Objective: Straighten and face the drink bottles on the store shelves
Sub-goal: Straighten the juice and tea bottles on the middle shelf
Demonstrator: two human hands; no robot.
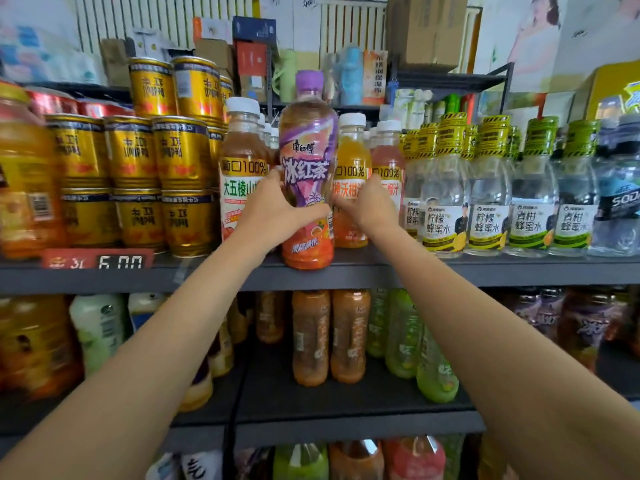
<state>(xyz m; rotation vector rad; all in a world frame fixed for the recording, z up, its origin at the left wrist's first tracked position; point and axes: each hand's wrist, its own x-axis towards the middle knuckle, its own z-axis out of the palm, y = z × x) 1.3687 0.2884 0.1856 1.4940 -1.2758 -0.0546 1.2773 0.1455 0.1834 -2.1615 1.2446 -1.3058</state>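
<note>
Held item: an iced-tea bottle (pixel 309 168) with a purple cap and purple label is stood upright at the front edge of the upper shelf (pixel 519 271), its printed face turned outward.
Left hand (pixel 277 209): it is applied to the bottle from 9 o'clock; the thumb and fingers are curled round the lower half of the label.
Right hand (pixel 367 206): it is applied from 3 o'clock; the fingertips are pressed into the side of the bottle at label height and bent round it. How far they reach behind cannot be told.
Position relative to grip: the bottle is enclosed between both hands, its cap and shoulder left clear at 12 o'clock and its orange base left clear at 6 o'clock, resting on the shelf.
Neighbours: white-capped juice bottles (pixel 244 168) are ranged just behind, at 9 and 3 o'clock. Gold cans (pixel 180 154) are stacked further out at 9 o'clock, and clear honey-water bottles (pixel 488 202) at 3 o'clock.
Lower shelf (pixel 346 400): brown and green bottles are seen at 6 o'clock, blurred.
</note>
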